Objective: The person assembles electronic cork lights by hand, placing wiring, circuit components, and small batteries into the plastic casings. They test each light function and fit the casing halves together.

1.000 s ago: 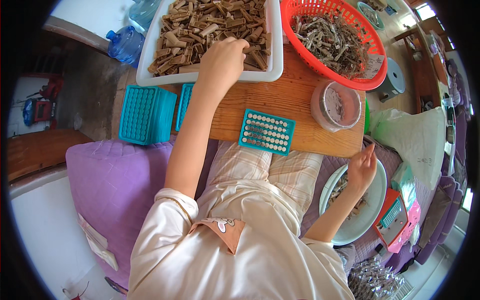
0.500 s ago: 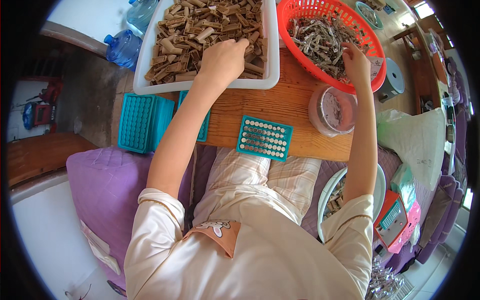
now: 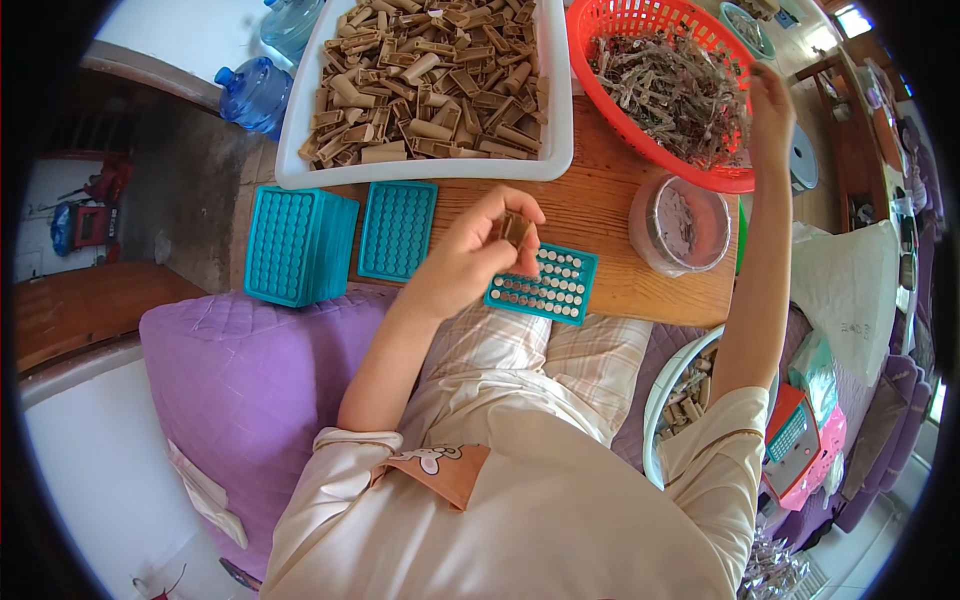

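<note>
My left hand is closed around a brown plastic channel-shaped piece, held above the near side of the table. Just beneath it lies a teal tray with rows of small round whitish pieces, partly covered by my fingers. Many similar brown pieces fill the white bin at the far left. My right hand is raised at the right rim of the red basket, which holds a heap of thin metallic strips. Its fingers are bent together; what they hold cannot be made out.
A clear tub with pale contents stands near the table's right edge. Stacked teal trays and a single tray sit at left. A pale basin of brown pieces is by my right side. Blue water bottles stand beyond the bin.
My left hand has come out of the white bin toward me with a brown piece. My right hand has lifted from the metallic strips to the basket's right rim.
</note>
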A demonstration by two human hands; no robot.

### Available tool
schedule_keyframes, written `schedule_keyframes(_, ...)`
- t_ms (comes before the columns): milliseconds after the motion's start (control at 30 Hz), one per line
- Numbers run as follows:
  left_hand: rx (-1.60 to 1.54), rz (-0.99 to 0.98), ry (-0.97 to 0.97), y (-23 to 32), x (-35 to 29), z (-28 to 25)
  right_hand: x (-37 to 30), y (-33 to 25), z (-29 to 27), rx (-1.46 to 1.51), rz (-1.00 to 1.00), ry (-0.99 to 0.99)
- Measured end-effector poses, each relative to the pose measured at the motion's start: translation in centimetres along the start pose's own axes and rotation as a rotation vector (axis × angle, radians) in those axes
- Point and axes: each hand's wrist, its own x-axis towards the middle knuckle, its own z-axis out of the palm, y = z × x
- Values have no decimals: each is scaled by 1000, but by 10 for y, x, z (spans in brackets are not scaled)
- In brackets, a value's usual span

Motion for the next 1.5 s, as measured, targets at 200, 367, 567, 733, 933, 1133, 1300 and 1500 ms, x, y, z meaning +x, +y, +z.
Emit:
schedule_keyframes(200, -37, -57, -47, -20, -6, 17, 21, -62, -27, 571, -4, 309)
schedule_keyframes(367, -81, -156, -68, -38, -12, 22, 51, -126, -37, 868, -12, 363)
schedule_keyframes(567, -144, -238, -29, -66, -30, 19, 68, -115, -46, -315, -266, 557)
schedule_keyframes(733, -193, -315, 72, -95, -44, 19, 50, -15, -48, -899, -276, 16)
schedule_keyframes(933, -256, -403, 129, -113, -59, 24, 25, -9, -24, -462, -40, -159)
schedule_keyframes(1133, -294, -386, 86, -111, -56, 30, 45, -99, -45, 176, -189, 100)
schedule_keyframes(1300, -267, -392, 118, -106, -54, 34, 15, -88, -41, -406, -260, 322)
schedule_keyframes(1500, -238, -396, 143, -117, -65, 24, -11, -50, -20, -235, -140, -3)
